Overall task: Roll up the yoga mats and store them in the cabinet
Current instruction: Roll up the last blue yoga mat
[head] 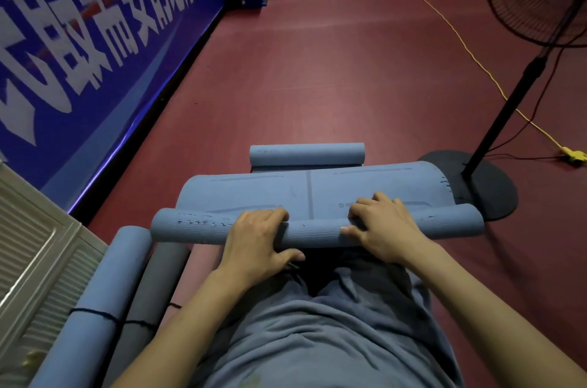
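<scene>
The blue yoga mat (pixel 317 197) looks like matt foam with a fine ribbed texture; the maroon floor (pixel 317 70) is smooth, faintly sheened; the banner (pixel 95 38) glossy.

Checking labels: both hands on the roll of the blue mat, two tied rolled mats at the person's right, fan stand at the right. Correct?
One error: the head view shows the two tied rolled mats at the person's left, by the louvred panel. Both hands, left and right, are on the blue mat's roll; fan stand at right.

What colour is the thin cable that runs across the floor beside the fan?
Yellow cable, seen best in the head view.
</scene>
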`<state>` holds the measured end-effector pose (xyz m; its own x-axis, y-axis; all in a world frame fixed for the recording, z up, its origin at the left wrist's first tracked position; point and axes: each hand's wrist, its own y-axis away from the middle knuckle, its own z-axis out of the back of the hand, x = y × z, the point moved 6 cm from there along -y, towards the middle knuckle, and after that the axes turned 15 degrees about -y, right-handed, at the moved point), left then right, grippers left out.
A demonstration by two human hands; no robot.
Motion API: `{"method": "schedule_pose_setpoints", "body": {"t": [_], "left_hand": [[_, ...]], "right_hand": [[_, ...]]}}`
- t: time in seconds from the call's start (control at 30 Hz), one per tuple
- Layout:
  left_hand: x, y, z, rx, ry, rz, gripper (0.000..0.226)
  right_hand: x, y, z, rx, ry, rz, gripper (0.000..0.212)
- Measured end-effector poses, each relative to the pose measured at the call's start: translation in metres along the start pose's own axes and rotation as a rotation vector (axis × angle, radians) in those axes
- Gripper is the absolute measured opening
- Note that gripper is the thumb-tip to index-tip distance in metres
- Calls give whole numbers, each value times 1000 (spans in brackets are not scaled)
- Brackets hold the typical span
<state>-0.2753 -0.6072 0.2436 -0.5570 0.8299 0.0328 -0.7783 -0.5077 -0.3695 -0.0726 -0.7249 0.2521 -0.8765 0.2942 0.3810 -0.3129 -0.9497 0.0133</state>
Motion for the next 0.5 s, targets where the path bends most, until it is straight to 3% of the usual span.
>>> {"method": "schedule_pose_setpoints", "body": {"t": [0.3,0.4,0.5], "left_hand": [[-2,-9,-11,-56,-58,-24,41],[0,-20,-15,28,-90,-26,42],[10,-36,-15,218,-40,35,42]], "right_hand": [[-1,-5,2,-50,-69,-40,45],[1,-10,7,-72,-82,-31,38],[0,-9,7,-123,-105,10,36]]}}
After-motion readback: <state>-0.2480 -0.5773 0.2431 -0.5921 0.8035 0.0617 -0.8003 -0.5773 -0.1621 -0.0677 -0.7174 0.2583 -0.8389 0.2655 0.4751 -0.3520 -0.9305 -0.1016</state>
